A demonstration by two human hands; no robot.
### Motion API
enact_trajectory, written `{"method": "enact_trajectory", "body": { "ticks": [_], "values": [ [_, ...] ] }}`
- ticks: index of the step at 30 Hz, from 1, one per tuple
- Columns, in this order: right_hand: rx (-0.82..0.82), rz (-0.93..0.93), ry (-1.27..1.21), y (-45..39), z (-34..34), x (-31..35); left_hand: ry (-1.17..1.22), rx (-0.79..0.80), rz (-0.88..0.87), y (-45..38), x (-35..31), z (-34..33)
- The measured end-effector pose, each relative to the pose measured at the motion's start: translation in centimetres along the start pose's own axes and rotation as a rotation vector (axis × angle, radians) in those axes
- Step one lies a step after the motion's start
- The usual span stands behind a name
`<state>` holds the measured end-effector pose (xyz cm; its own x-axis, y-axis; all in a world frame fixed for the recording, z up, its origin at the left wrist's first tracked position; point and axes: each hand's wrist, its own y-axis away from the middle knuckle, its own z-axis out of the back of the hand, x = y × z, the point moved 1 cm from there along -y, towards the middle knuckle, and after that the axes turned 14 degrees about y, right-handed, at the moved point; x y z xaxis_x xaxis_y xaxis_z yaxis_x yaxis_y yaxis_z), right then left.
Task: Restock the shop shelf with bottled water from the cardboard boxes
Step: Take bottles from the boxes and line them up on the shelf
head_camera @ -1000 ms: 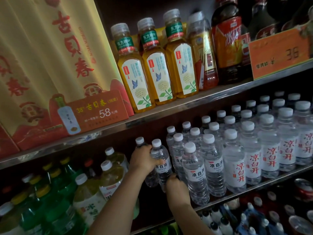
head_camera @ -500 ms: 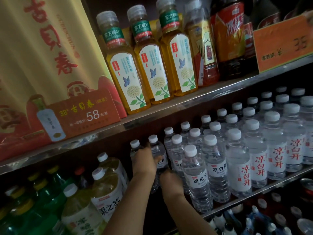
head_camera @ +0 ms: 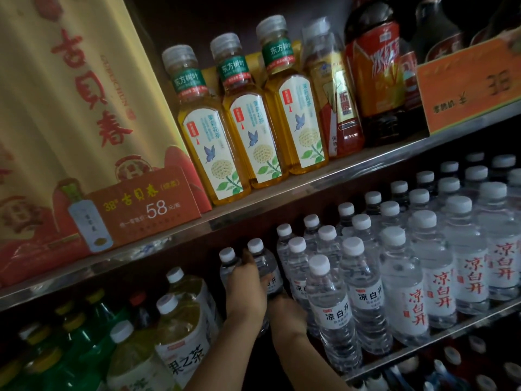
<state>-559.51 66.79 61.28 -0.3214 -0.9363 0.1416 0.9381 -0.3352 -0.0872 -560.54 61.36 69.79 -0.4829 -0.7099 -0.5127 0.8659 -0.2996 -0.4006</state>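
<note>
Clear water bottles with white caps and white labels (head_camera: 423, 277) fill the right part of the middle shelf (head_camera: 465, 325) in rows. At the left end of those rows my left hand (head_camera: 245, 286) grips two water bottles (head_camera: 265, 266) from the front, with one finger up between their necks. My right hand (head_camera: 287, 309) is lower and to the right. It holds the base of the right-hand bottle, and its fingertips are hidden behind the front bottle (head_camera: 332, 314).
Larger green and pale tea bottles (head_camera: 174, 340) stand just left of my hands. The upper shelf (head_camera: 253, 213) holds yellow tea bottles (head_camera: 248, 131), a gold and red gift box (head_camera: 70, 108) and orange price cards (head_camera: 146, 207). More bottle caps show on the shelf below (head_camera: 451, 359).
Both hands stay on the two bottles and have pushed them slightly deeper into the shelf. My view has moved closer and a little to the left.
</note>
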Motion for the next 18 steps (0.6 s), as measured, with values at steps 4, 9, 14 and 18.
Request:
{"method": "enact_trajectory", "body": {
  "ticks": [4, 9, 14, 18],
  "values": [
    [-0.135, -0.044, -0.088, 1.6, 1.9, -0.1, 0.019, -0.115, -0.047, 0.6, -1.5, 0.7],
    [-0.002, 0.018, -0.094, 3.3, 1.4, 0.8, 0.134, -0.153, -0.044, 1.6, -2.9, 3.2],
    [0.209, 0.19, -0.106, 6.2, 3.9, 1.4, 0.134, -0.135, 0.012, 5.4, -0.6, 7.5],
    [0.267, 0.409, -0.044, 9.0, 7.2, 3.4, 0.121, -0.133, 0.113, 9.5, 2.4, 12.6]
  ]
}}
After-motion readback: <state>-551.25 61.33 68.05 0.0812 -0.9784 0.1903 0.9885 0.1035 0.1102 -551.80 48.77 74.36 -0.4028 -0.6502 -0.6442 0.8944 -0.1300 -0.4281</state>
